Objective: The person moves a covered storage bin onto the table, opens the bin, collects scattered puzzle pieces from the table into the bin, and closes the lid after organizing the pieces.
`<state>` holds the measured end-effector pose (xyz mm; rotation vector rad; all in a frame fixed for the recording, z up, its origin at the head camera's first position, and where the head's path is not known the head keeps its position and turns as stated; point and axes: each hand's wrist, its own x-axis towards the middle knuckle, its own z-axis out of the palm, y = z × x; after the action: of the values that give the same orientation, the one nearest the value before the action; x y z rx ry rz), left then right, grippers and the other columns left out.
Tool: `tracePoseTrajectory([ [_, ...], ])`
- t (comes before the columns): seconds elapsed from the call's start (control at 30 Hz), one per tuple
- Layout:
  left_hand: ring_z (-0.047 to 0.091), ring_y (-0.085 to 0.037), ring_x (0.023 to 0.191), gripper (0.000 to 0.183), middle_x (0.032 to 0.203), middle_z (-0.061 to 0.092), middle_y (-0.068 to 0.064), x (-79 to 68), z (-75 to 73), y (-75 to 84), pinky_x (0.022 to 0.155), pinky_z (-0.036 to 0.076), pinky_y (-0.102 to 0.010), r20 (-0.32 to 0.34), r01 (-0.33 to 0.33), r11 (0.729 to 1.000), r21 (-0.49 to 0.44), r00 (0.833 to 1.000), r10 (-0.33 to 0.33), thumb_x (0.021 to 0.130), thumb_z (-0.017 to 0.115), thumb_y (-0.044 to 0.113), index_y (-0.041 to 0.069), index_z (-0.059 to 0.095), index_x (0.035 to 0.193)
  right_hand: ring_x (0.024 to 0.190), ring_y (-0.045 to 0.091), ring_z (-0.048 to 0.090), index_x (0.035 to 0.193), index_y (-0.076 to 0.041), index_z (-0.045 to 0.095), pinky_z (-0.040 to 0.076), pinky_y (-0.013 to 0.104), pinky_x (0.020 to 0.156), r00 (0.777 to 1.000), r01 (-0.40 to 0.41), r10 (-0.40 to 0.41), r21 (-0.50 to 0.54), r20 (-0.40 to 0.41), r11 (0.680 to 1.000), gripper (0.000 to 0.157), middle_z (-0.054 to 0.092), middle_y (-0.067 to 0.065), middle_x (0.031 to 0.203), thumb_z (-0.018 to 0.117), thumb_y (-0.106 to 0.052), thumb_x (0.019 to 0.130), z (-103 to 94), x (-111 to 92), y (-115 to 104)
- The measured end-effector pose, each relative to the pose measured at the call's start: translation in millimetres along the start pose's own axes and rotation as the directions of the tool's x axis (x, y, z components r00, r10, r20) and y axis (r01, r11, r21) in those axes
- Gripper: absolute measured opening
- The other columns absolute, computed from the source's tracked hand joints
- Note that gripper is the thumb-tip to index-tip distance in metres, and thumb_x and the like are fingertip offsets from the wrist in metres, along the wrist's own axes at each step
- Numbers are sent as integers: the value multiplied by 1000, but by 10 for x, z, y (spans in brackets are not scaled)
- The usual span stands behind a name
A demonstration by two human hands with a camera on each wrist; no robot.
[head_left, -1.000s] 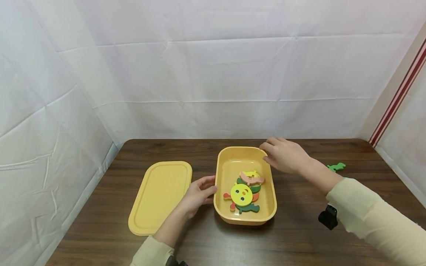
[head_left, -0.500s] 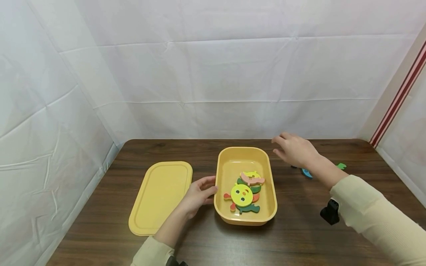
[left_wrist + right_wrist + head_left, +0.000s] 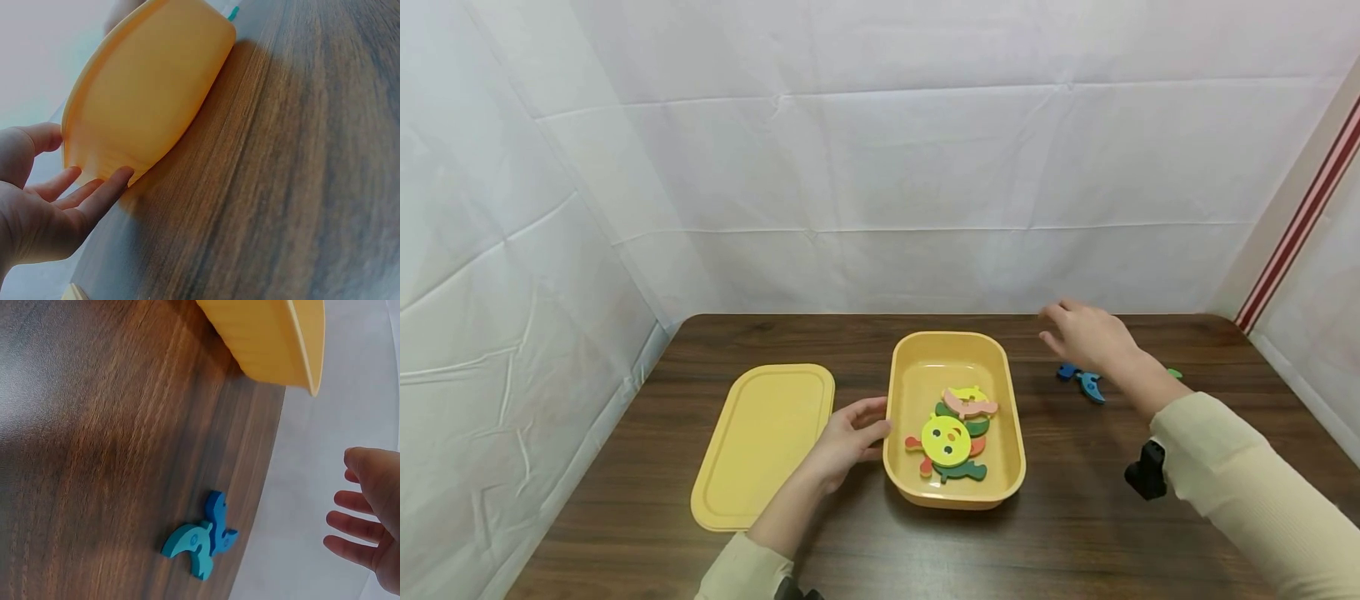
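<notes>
Fingers apart on both hands. Left to right: yellow flat panel lies on the dark wood bench, its near right part hidden by the left forearm. Left hand next: fingers spread, fairly straight, tips at the outer left wall of the yellow bin, thumb up at the rim. Bin stands upright on the bench, mid head view, long sides running away from the person. Inside, loose heap of flat pieces, mostly near half: round yellow face piece on top, red knobbed piece poking out beside it, dark green piece on the near side, pink curved piece farther back, over another yellow one. Right hand is right of the bin, raised, fingers loosely bent with gaps between. Near it on the bench: blue piece and light-blue crescent piece, right up against each other. Bit of a green piece shows past the right forearm, rest hidden. Cream sleeve on that arm. White sheet behind, red stripe far right.
</notes>
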<state>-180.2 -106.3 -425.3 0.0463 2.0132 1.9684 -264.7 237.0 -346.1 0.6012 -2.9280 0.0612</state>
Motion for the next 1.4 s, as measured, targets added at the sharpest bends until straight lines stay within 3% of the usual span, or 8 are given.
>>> tracePoseTrajectory([
  [0.5, 58, -27, 107, 46, 132, 48, -21, 2, 4, 1, 80, 54, -39, 4, 0, 1000, -1, 1000, 0, 90, 55, 10, 0, 44, 133, 100, 40, 55, 122, 3, 51, 48, 53, 80, 987, -148, 147, -4, 68, 989, 39, 53, 27, 119, 51, -23, 93, 170, -71, 293],
  [0.77, 58, -29, 108, 46, 132, 48, -21, 3, -7, -19, 81, 54, -39, 6, 2, 1000, 0, 1000, -2, 90, 56, 11, 0, 44, 133, 111, 47, 44, 127, 4, 46, 44, 59, 84, 963, -218, 215, 0, 161, 976, 46, 45, 30, 126, 49, -28, 94, 285, -101, 356],
  [1.4, 58, -29, 107, 47, 133, 46, -24, -16, 11, -11, 81, 54, -39, 8, -3, 1000, -11, 1000, 4, 90, 55, 10, -3, 42, 133, 111, 47, 43, 131, 5, 43, 44, 58, 82, 947, -226, 231, -47, 221, 973, 55, 46, 31, 124, 50, -35, 93, 599, -226, 405],
])
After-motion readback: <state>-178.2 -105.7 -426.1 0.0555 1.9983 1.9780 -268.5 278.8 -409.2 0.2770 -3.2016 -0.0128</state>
